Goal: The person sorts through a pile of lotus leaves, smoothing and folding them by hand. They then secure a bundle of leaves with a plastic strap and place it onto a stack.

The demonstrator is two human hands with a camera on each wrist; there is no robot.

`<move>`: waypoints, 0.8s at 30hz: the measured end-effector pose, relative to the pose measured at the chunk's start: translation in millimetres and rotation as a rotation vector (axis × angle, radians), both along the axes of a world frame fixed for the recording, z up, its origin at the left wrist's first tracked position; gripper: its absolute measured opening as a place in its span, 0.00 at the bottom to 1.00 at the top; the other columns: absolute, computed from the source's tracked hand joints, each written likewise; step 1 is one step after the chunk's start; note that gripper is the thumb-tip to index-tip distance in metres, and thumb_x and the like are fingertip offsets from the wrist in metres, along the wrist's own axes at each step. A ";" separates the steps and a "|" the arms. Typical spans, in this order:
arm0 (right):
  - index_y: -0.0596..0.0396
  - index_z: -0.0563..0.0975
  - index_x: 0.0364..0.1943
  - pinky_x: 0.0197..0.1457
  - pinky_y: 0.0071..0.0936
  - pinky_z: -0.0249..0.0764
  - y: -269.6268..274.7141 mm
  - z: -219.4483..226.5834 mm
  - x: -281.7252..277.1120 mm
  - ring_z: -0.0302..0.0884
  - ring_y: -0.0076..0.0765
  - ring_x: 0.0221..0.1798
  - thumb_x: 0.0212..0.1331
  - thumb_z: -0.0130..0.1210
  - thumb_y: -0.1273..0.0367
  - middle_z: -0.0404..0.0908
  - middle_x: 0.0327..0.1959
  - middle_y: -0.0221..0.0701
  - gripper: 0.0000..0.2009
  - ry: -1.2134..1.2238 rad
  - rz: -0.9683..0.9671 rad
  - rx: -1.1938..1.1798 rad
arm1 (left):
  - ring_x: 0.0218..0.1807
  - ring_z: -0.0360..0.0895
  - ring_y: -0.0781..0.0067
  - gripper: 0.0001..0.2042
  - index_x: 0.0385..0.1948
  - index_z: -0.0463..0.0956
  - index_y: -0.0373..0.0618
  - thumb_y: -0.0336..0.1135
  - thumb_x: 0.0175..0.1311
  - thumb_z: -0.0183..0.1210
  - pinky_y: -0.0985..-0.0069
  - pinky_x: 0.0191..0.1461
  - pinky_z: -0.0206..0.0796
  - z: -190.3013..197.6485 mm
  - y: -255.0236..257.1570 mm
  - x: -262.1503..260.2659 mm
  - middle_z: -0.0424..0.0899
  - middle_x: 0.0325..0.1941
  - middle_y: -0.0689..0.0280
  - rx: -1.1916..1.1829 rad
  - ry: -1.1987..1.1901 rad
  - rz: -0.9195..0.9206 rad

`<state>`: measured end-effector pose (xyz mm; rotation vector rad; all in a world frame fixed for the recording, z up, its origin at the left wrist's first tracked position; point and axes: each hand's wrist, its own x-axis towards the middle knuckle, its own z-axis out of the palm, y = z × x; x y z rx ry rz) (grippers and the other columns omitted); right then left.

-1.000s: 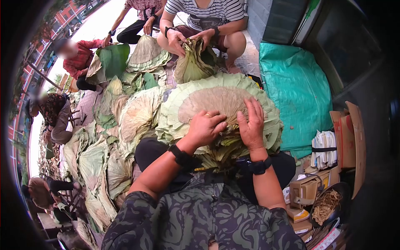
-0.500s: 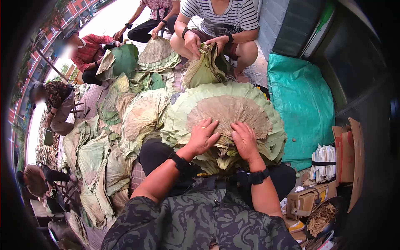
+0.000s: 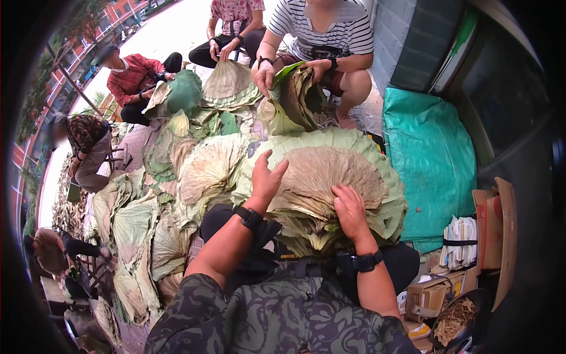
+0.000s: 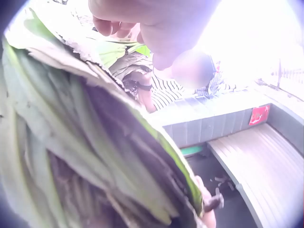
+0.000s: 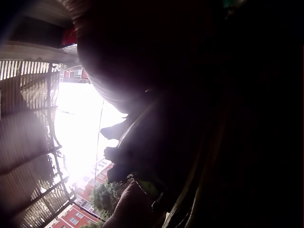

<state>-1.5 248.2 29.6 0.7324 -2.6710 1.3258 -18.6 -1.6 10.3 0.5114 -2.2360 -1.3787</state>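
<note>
In front of me, over my lap, lies a thick fan-shaped stack of dried lotus leaves, brown in the middle with a pale green rim. Its gathered stalk end points toward my body. My left hand is raised at the stack's left side, fingers apart and nothing in them. My right hand rests on the right of the brown part, fingers extended over the leaf. The left wrist view shows the folded leaf layers from the side, under my left hand. The right wrist view is mostly dark.
Opposite, a person in a striped shirt holds a folded leaf bundle. More leaf stacks cover the ground to the left, where other people sit. A green tarp, cardboard boxes and a dark pan lie right.
My left hand has lifted off the leaves and moved up and left. My right hand stays on the stack. The person opposite has spread their bundle wider.
</note>
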 end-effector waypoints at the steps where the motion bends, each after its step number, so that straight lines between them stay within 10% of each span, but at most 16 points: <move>1: 0.48 0.74 0.52 0.65 0.42 0.51 0.0 -0.2 0.5 0.60 0.52 0.62 0.61 0.42 0.54 0.70 0.57 0.39 0.21 0.000 0.001 -0.001 | 0.55 0.70 0.53 0.31 0.52 0.67 0.35 0.46 0.49 0.65 0.67 0.59 0.60 1.9 -4.1 -6.3 0.73 0.52 0.49 -0.001 0.000 0.001; 11: 0.48 0.74 0.52 0.66 0.42 0.49 1.0 3.7 3.4 0.59 0.52 0.63 0.61 0.41 0.54 0.69 0.57 0.39 0.21 -0.020 0.001 0.011 | 0.59 0.65 0.58 0.47 0.62 0.50 0.30 0.49 0.46 0.69 0.70 0.59 0.60 54.9 -21.5 -76.7 0.63 0.60 0.43 0.375 -0.059 0.176; 16: 0.49 0.74 0.52 0.66 0.42 0.49 0.3 5.4 4.8 0.59 0.52 0.63 0.61 0.41 0.54 0.69 0.57 0.39 0.21 -0.028 -0.002 0.006 | 0.58 0.61 0.61 0.33 0.59 0.57 0.42 0.44 0.54 0.63 0.60 0.48 0.66 53.1 -37.4 -106.3 0.61 0.61 0.60 0.815 -0.126 0.149; 24: 0.49 0.74 0.51 0.65 0.42 0.50 0.0 6.0 5.4 0.59 0.52 0.62 0.61 0.41 0.54 0.70 0.57 0.39 0.21 -0.011 -0.011 0.004 | 0.51 0.69 0.62 0.14 0.50 0.63 0.48 0.38 0.66 0.50 0.55 0.43 0.73 48.7 -26.9 -113.1 0.68 0.53 0.63 0.873 0.049 0.180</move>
